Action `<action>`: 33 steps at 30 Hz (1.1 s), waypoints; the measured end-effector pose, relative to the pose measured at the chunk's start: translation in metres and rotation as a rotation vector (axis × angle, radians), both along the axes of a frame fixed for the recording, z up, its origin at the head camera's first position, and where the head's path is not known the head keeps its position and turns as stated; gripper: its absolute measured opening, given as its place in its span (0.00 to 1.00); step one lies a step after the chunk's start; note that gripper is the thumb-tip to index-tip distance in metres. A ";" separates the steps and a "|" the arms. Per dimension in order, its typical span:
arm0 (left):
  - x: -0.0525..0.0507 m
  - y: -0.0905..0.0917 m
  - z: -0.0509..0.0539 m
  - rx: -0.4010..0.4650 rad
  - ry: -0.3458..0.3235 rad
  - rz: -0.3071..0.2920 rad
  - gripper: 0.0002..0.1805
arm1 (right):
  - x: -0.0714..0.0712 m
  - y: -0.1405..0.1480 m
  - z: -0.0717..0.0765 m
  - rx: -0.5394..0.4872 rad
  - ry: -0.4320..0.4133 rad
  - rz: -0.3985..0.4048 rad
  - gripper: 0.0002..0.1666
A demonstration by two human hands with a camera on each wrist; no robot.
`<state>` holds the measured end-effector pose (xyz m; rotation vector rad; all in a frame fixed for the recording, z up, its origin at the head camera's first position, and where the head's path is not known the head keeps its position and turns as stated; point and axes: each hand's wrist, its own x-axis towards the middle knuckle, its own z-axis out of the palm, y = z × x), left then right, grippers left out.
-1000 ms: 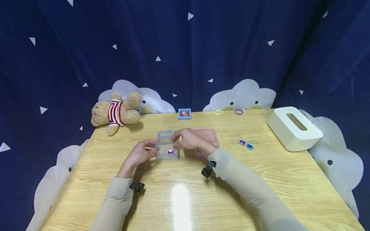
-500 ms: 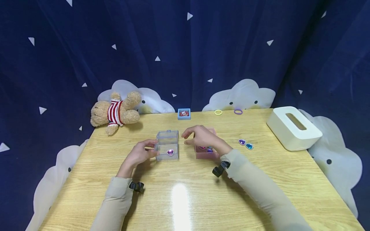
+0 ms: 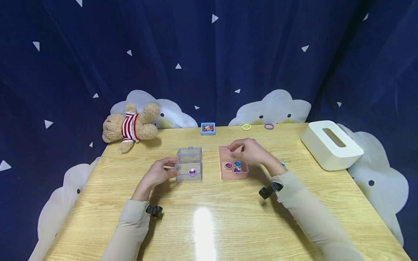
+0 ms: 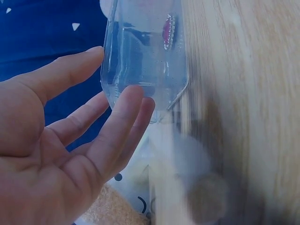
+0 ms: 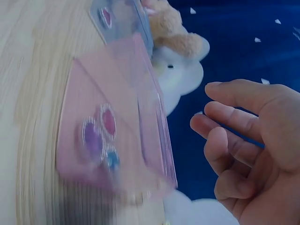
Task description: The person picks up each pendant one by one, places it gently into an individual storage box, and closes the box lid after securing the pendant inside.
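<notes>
My left hand (image 3: 158,173) rests its fairly straight fingertips against the left side of a clear bluish lidded box (image 3: 183,167), its lid raised at the back. A pink heart-shaped gem with a pale beaded edge (image 3: 192,172) lies inside, also visible in the left wrist view. Above a see-through pink box (image 3: 225,175) hovers my right hand (image 3: 252,151), fingers loosely bent around nothing. Inside that box are a pink gem (image 3: 228,165), a blue gem (image 3: 237,164) and a purple gem (image 3: 237,170). The right wrist view shows its lid (image 5: 157,136) raised.
Another blue gem (image 3: 283,164) on the table is mostly hidden by my right forearm. A white tissue box (image 3: 339,145) stands right. Along the back are a teddy bear (image 3: 130,127), a small blue frame (image 3: 208,129), a yellow ring (image 3: 246,127) and a purple ring (image 3: 269,126).
From beside the clear box, my right hand has moved rightward over the pink box, uncovering the gems inside it. My left hand and the clear box have stayed put.
</notes>
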<state>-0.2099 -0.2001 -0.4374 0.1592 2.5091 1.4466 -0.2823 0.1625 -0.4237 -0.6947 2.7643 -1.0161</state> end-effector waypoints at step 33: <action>-0.009 -0.006 -0.018 0.001 -0.001 0.015 0.31 | -0.007 0.128 -0.042 0.146 -0.081 -0.217 0.19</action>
